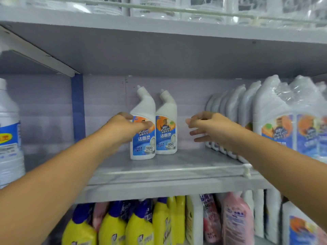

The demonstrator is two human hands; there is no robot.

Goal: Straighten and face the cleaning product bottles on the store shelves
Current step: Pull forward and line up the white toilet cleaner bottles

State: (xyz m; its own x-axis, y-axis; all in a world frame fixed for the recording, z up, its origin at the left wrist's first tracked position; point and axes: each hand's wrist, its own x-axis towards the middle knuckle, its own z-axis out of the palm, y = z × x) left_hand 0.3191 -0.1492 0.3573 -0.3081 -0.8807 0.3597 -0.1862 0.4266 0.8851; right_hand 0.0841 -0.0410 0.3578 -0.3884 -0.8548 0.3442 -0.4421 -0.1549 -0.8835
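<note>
Two white angled-neck toilet cleaner bottles with blue and orange labels stand side by side on the middle shelf point(177, 167), labels facing out. My left hand point(123, 128) grips the left bottle point(143, 147) at label height, thumb across its front. The right bottle point(166, 138) stands free, slightly further back. My right hand point(207, 128) hovers to the right of it with fingers spread, touching nothing. A row of the same white bottles point(235, 110), some wrapped in plastic, fills the shelf's right side.
A large white bottle point(8, 138) with a blue label stands at the far left beyond a blue upright point(77, 106). The shelf below holds yellow bottles point(139, 225), pink pouches point(235, 220) and more white bottles. A thin rail point(159, 171) runs along the shelf front.
</note>
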